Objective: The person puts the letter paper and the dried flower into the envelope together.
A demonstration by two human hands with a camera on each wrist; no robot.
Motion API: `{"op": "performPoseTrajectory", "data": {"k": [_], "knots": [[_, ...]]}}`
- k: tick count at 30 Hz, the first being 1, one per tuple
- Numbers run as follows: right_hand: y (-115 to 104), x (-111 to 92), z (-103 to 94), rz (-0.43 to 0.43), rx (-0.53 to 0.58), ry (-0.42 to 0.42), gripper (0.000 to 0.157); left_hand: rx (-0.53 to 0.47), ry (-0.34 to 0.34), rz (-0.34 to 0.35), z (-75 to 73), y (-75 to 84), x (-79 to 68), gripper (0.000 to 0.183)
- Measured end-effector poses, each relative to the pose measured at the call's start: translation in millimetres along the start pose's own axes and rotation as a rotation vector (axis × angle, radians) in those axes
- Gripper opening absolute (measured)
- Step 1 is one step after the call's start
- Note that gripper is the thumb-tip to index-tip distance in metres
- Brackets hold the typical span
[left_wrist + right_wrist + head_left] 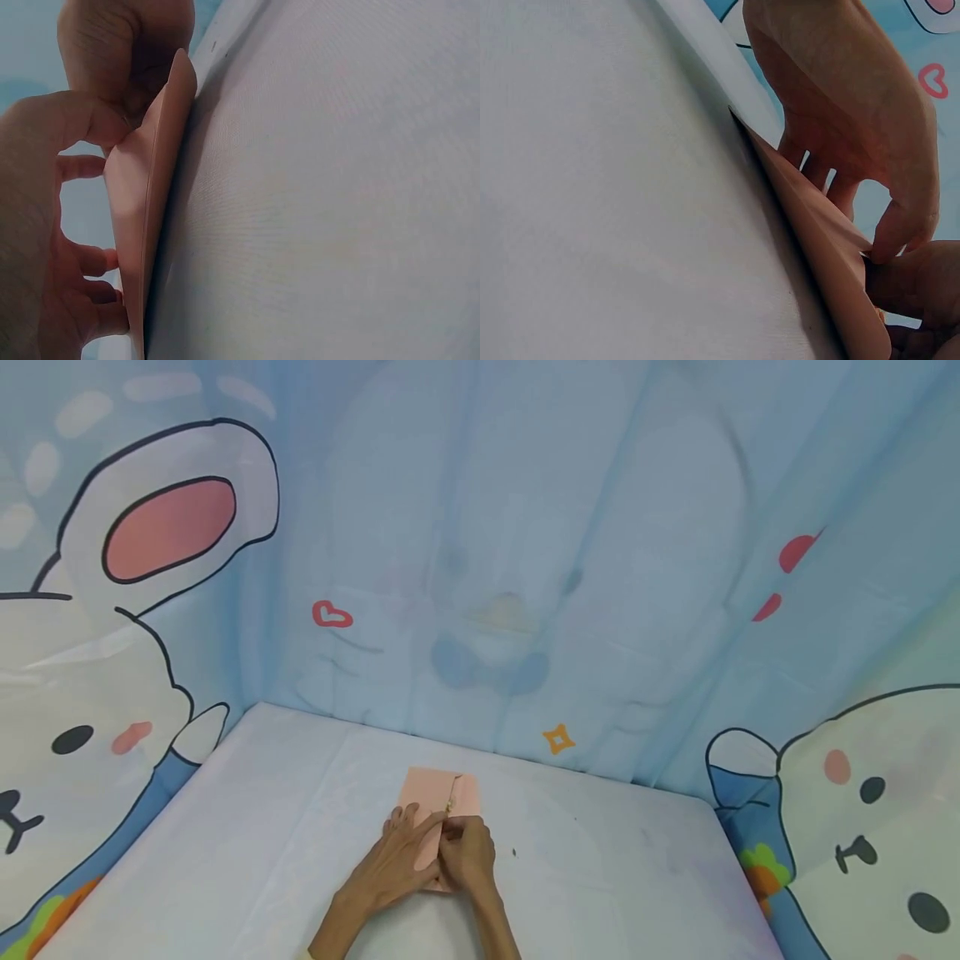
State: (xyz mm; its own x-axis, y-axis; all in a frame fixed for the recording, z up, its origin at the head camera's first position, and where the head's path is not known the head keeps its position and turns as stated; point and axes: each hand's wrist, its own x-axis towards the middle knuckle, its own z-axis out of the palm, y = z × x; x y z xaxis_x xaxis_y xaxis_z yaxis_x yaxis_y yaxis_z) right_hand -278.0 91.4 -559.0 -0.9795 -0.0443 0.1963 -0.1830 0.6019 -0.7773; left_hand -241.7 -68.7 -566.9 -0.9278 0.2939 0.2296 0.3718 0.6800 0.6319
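A pink paper envelope [430, 787] lies on the white-covered table, with a slit or flap edge running lengthwise and a small gold-coloured detail [449, 806] along it. My left hand [392, 858] rests over its left side, fingers spread and pressing on the paper. At the flap edge, my right hand [467, 853] has curled fingers and pinches the paper close to the left thumb. From the left wrist, the envelope [139, 202] shows edge-on, its near end bulging up a little. In the right wrist view, the right thumb [907, 281] reaches in at the paper's raised edge.
A small dark speck [513, 852] lies on the white table cover [615, 868], right of the right hand. Behind the table hangs a light-blue curtain [600, 568] printed with cartoon animals, which also runs along both sides.
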Motion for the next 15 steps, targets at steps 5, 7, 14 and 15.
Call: {"op": "performPoseTrajectory", "data": {"k": [5,7,14,15], "knots": [[2,-3,-11.4,-0.010,0.011,-0.062,0.012,0.010,-0.001,0.030,0.3,3.5,-0.8,0.064],[4,-5,-20.0,0.008,0.036,-0.086,0.012,0.014,-0.009,0.035,0.9,3.8,-1.5,0.064],[14,-15,-62.5,0.063,-0.080,0.126,0.011,-0.005,-0.040,-0.034,0.5,3.0,-4.2,0.063],[15,-15,-68.4,0.057,-0.114,0.170,0.012,-0.012,-0.037,-0.041,-0.5,2.7,-4.9,0.063]]}}
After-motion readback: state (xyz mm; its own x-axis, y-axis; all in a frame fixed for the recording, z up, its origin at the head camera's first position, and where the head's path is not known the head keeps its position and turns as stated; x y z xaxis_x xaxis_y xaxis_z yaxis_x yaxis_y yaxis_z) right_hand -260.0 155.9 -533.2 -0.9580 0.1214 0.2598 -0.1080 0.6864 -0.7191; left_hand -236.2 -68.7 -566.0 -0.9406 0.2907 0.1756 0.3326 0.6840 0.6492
